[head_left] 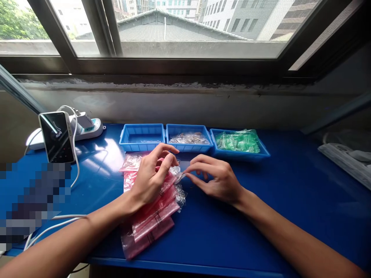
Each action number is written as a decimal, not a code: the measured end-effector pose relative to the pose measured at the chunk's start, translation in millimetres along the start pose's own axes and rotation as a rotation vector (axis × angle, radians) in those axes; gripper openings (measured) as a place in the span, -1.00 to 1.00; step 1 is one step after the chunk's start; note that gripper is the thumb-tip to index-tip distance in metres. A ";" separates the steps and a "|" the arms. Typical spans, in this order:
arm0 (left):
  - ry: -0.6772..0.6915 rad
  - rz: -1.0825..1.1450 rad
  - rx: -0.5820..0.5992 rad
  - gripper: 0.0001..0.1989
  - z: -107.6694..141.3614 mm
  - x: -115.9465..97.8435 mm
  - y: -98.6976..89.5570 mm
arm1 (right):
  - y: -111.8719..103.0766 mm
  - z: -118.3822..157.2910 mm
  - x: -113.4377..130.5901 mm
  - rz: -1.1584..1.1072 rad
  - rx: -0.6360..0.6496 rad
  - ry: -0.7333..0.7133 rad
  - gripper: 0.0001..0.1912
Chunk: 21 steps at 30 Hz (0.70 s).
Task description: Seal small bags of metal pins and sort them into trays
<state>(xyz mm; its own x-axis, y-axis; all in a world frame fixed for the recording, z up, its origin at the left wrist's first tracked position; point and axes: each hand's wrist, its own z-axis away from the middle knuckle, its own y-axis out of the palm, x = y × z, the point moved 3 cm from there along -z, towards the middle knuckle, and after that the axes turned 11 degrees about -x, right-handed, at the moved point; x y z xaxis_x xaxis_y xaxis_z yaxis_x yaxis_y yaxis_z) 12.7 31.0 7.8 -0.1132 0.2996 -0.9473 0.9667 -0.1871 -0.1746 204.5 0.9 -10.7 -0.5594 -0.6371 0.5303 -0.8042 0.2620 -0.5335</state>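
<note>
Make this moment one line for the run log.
left hand: over pink bags; right hand: at clear bag; blue bins: behind

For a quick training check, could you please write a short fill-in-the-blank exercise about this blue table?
The left hand rests on a heap of _____ plastic bags.
The rightmost of the three blue bins holds _____ packets.
The phone stands on the _____ side of the bins.

Missing words: pink, green, left.

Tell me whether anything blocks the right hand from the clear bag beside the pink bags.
Nothing visible blocks it. The right hand already has its fingertips at the clear bag. The left hand is on the bag's far side, over the pink bags.
</note>
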 end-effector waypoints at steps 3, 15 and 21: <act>0.009 -0.024 -0.013 -0.76 -0.8 0.0 -0.3 | -6.1 -3.9 -4.6 -0.179 -0.097 0.331 -0.85; -0.035 -0.089 0.068 -0.79 -3.4 5.9 5.0 | 3.9 -3.0 -0.9 -0.536 -0.105 0.659 -0.71; -0.023 -0.100 0.048 -0.78 -2.6 7.3 4.8 | -0.5 -1.4 1.9 -0.356 -0.117 0.548 -0.83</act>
<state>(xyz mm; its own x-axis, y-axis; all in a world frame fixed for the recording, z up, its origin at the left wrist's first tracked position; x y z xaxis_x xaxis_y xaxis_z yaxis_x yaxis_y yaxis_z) 17.1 34.7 0.8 -0.2142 0.2976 -0.9303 0.9382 -0.2022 -0.2807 203.6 0.5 -8.6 -0.2517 -0.2468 0.9358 -0.9581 0.2002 -0.2049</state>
